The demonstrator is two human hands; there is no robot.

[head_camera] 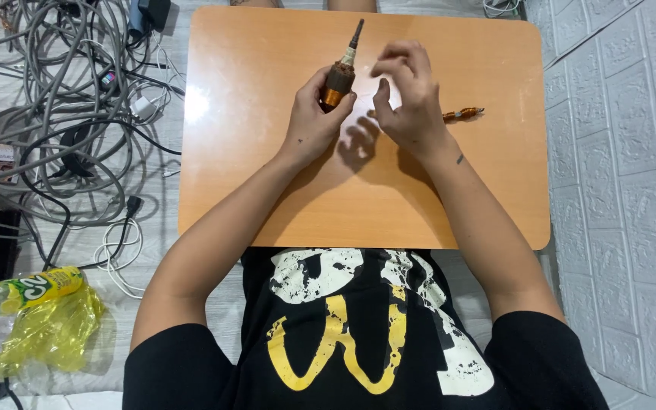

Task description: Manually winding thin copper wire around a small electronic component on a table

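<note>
While left hand (314,114) grips motor armature (340,74), right hand (408,95) hovers beside

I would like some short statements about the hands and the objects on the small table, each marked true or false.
1. The left hand holds a motor armature with copper windings. True.
2. The right hand grips the armature too. False: its fingers are spread beside the armature, apart from it.
3. A small copper-coloured part lies on the orange table to the right of the right hand. True.
4. A tangle of grey cables lies on the table. False: it lies on the floor left of the table.
5. A yellow bottle lies on the floor at the lower left. True.
</note>
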